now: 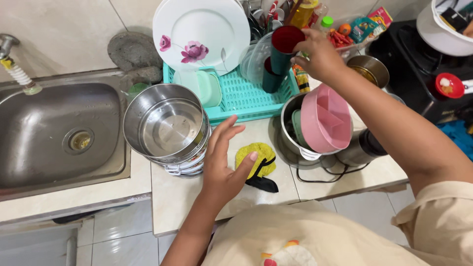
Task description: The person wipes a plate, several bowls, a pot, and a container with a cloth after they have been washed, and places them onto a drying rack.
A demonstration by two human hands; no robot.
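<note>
The left hand (224, 165) rests open on the counter (172, 197), beside the steel pot (167, 125) at 9 o'clock. The right hand (318, 56) grips a red cup (286, 47) above the teal rack (246, 96); its wet fingers could let it slip.

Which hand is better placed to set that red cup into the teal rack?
Right. The right hand grips the red cup directly over the teal rack; the left hand rests beside the steel pot.

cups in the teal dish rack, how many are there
2: one dark teal cup with a red inside, held by the right hand over the rack; another standing below it. More may be hidden.
</note>
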